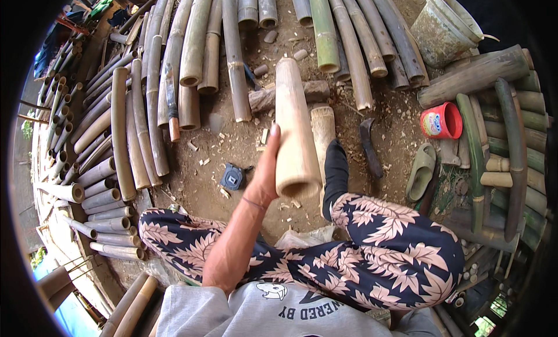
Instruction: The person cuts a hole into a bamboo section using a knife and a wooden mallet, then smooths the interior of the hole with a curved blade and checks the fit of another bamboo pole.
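Observation:
My left hand [266, 174] grips a pale, scraped bamboo tube [293, 127] from its left side, with the thumb lying up along the wall. The tube stands tilted in front of me, its open hollow end toward me and its narrower end pointing away. Behind it, a short wooden log [317, 91] lies crosswise on the dirt, and a pale bamboo piece [323, 127] rests beside my dark-covered foot [335, 177]. My right hand does not show. A dark square object like a tape measure [233, 177] sits on the ground left of my hand.
Long bamboo poles [197, 40] fan out ahead, and shorter ones are stacked at left. A curved dark blade [368, 142], a green slipper [421, 173], a red tub [431, 123] and a dirty bucket [444, 29] are at right. A knife [171, 101] lies on the left poles.

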